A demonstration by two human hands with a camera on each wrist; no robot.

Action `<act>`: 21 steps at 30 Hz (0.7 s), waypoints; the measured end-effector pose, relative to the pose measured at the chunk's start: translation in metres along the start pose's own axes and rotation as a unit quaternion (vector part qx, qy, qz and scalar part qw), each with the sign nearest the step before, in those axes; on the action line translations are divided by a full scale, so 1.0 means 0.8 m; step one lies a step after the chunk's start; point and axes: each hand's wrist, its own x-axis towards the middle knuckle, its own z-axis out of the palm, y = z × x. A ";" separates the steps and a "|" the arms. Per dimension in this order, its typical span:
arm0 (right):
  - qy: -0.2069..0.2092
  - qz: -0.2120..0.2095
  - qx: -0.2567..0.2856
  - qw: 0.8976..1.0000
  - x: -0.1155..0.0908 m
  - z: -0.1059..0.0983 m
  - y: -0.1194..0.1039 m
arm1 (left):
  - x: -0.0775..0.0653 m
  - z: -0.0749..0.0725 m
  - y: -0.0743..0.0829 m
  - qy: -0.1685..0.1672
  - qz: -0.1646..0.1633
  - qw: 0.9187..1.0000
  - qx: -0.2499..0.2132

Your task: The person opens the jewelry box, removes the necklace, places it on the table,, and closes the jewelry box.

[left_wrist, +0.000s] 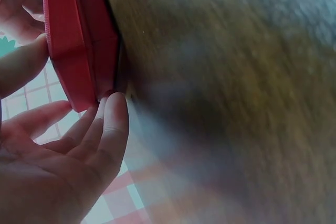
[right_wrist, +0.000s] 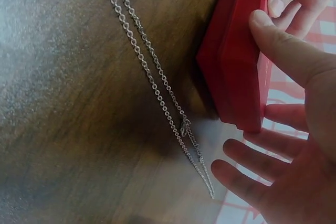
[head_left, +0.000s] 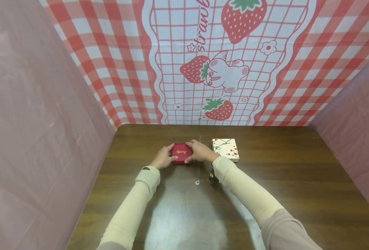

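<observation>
A red jewelry box [head_left: 180, 153] with gold lettering on its lid sits on the wooden table, its lid appearing closed. My left hand [head_left: 162, 158] holds its left side, thumb near the front edge and fingers toward the back. From the other side my right hand [head_left: 201, 152] grips it; in the right wrist view the thumb presses the lid's edge while the lower fingers spread beside the box. A silver chain necklace [right_wrist: 152, 80] lies stretched out on the table under and beside my right hand, its round pendant [head_left: 197, 182] toward me.
Right of my right hand stands a cream box [head_left: 225, 148] with a red blossom and branch print. A small dark object with a yellow mark [head_left: 213, 177] is partly hidden by my right sleeve. A strawberry-printed checked cloth [head_left: 134, 76] hangs along the table's back edge.
</observation>
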 end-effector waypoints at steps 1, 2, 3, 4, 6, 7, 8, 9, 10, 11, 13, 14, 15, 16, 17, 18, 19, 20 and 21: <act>-0.001 -0.002 0.000 1.000 0.000 0.000 0.000 | 0.000 0.000 0.000 0.000 0.001 1.000 -0.001; -0.001 -0.004 0.000 1.000 0.000 0.000 0.001 | 0.000 0.000 -0.001 0.000 0.002 1.000 -0.003; -0.001 -0.008 0.000 1.000 0.000 0.000 0.001 | 0.001 0.000 -0.001 0.001 0.002 1.000 -0.006; -0.001 -0.010 0.000 1.000 0.001 -0.001 0.001 | 0.001 0.000 -0.001 0.001 0.001 1.000 -0.010; -0.001 -0.015 0.000 1.000 0.001 -0.002 0.001 | 0.002 0.000 -0.002 0.003 -0.002 1.000 -0.018; 0.000 -0.017 0.000 1.000 0.000 -0.003 0.002 | 0.002 0.001 -0.002 0.003 -0.003 1.000 -0.022; 0.000 -0.019 0.000 1.000 0.000 -0.004 0.002 | 0.002 0.001 -0.002 0.004 -0.004 1.000 -0.026; 0.001 -0.022 -0.001 1.000 -0.001 -0.005 0.002 | 0.003 0.001 -0.002 0.005 -0.004 1.000 -0.030; 0.002 -0.024 -0.002 1.000 -0.001 -0.006 0.003 | 0.003 0.001 -0.002 0.007 -0.003 0.999 -0.032; 0.003 -0.025 -0.003 1.000 -0.002 -0.008 0.003 | 0.003 0.002 -0.002 0.009 -0.001 0.999 -0.034; 0.005 -0.026 -0.005 1.000 -0.003 -0.011 0.004 | 0.004 0.002 -0.002 0.014 0.004 0.999 -0.033; 0.007 -0.027 -0.006 1.000 -0.004 -0.013 0.004 | 0.004 0.002 -0.001 0.018 0.007 0.999 -0.034; 0.009 -0.027 -0.008 1.000 -0.004 -0.015 0.005 | 0.004 0.002 -0.001 0.023 0.008 0.999 -0.035; 0.010 -0.025 -0.008 1.000 -0.005 -0.018 0.005 | 0.004 0.002 0.000 0.028 0.010 0.999 -0.033; 0.011 -0.025 -0.009 1.000 -0.005 -0.019 0.006 | 0.004 0.002 0.000 0.033 0.010 0.999 -0.032; 0.013 -0.025 -0.010 1.000 -0.005 -0.021 0.007 | 0.004 0.001 0.001 0.039 0.010 0.999 -0.031; 0.015 -0.026 -0.013 0.999 -0.006 -0.023 0.008 | 0.004 0.001 0.002 0.046 0.012 0.998 -0.031; 0.018 -0.027 -0.015 0.999 -0.007 -0.025 0.009 | 0.004 0.001 0.003 0.053 0.013 0.998 -0.033; 0.019 -0.029 -0.018 0.999 -0.007 -0.027 0.010 | 0.004 0.001 0.004 0.060 0.017 0.998 -0.033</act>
